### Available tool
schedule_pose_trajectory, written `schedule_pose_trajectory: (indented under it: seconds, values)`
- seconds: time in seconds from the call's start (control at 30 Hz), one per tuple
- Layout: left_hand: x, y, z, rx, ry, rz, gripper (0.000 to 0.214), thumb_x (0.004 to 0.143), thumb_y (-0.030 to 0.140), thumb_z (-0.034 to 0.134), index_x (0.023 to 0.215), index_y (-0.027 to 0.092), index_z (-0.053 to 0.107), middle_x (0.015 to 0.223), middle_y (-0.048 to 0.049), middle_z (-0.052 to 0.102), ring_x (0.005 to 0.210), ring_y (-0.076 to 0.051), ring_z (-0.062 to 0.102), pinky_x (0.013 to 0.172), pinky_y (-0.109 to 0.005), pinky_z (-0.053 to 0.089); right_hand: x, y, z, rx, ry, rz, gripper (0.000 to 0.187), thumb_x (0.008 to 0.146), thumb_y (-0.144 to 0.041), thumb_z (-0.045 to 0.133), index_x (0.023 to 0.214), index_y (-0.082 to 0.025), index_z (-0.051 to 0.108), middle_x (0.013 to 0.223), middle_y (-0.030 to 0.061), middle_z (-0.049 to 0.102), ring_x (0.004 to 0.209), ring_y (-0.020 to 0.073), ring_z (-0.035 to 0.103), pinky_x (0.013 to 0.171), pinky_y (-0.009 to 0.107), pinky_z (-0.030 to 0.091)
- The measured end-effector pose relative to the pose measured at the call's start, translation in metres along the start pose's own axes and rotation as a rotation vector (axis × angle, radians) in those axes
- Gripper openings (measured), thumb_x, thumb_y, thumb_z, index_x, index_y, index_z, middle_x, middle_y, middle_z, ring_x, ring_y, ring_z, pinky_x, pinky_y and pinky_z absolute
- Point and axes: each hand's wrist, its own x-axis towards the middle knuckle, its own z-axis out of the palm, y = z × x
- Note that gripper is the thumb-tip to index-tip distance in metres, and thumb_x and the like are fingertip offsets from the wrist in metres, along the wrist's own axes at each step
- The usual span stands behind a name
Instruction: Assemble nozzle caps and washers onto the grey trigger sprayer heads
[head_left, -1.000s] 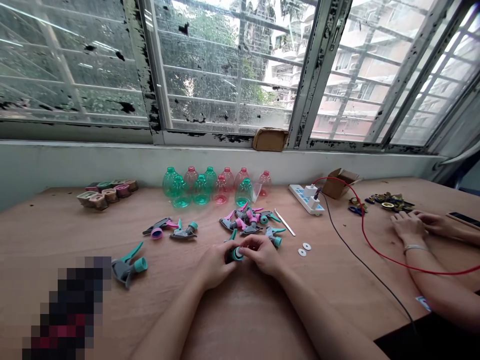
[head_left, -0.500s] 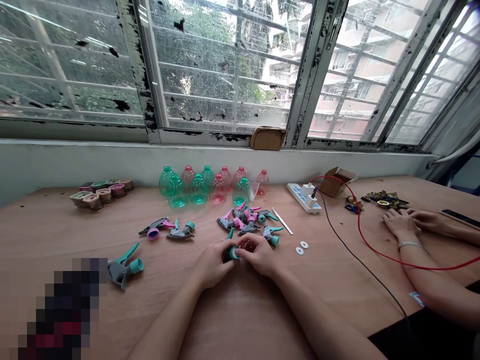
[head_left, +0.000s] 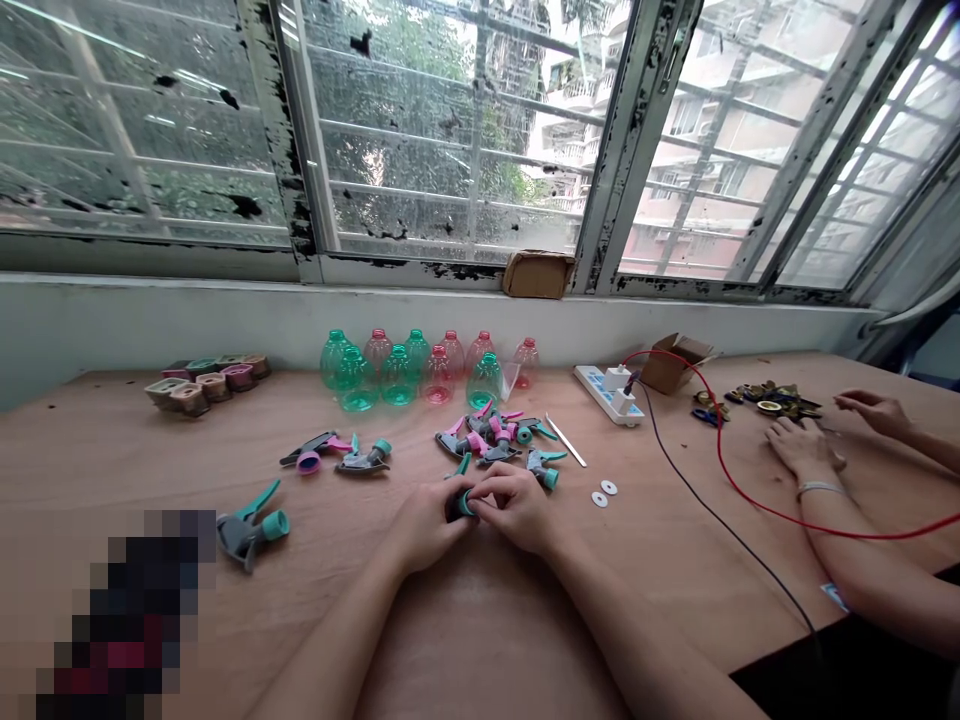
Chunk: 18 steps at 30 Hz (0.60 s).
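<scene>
My left hand point(head_left: 430, 522) is wrapped round a grey and teal spray trigger head point(head_left: 461, 503), whose teal lever sticks up above the fingers. My right hand point(head_left: 517, 505) pinches at the teal collar of the same head; anything small between those fingertips is hidden. Just behind the hands lies a pile of grey, pink and teal spray heads point(head_left: 495, 432). Two white washers point(head_left: 604, 493) and a thin white stick point(head_left: 566, 441) rest to the right. Left of my hands are another teal spray head point(head_left: 251, 525), a pink one point(head_left: 315, 453) and a teal one point(head_left: 364, 457).
Green and pink bottles point(head_left: 358, 385) stand by the wall. Small containers point(head_left: 206, 385) sit at the back left, a power strip point(head_left: 609, 393) and cardboard box point(head_left: 675, 365) at the back right. A red cable point(head_left: 720, 440) crosses the right side, near another person's hands point(head_left: 802, 450) and metallic parts point(head_left: 776, 400).
My hands stay on the spray head with only a slight shift of the fingers. The other person's far hand has moved away from their near hand; a phone at the right is out of sight.
</scene>
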Motion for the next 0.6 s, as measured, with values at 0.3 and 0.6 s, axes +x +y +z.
schedule_pose_trajectory:
  seconds: [0.3,0.6]
  values:
    - [0.0010,-0.0011,0.0003,-0.007,0.007,0.018,0.034,0.072,0.012,0.056,0.101,0.023,0.067,0.097,-0.0003,0.072,0.087,-0.018,0.064,0.077,-0.025,0.045,0.0011,-0.0059,-0.0026,-0.083,-0.027,0.013,0.008,0.075,-0.024,0.070,0.080,-0.023,0.077,0.075,0.0016,0.061,0.057,0.0111,0.050,0.054,0.025,0.038]
    - [0.0019,-0.0006,0.0014,0.019,0.002,0.007,0.038,0.070,0.011,0.056,0.105,0.024,0.067,0.104,-0.0002,0.071,0.093,-0.019,0.064,0.080,-0.025,0.046,0.0012,-0.0072,-0.0017,-0.163,-0.016,0.032,0.009,0.076,-0.019,0.068,0.078,-0.022,0.076,0.067,-0.0011,0.056,0.059,0.0099,0.051,0.057,0.022,0.038]
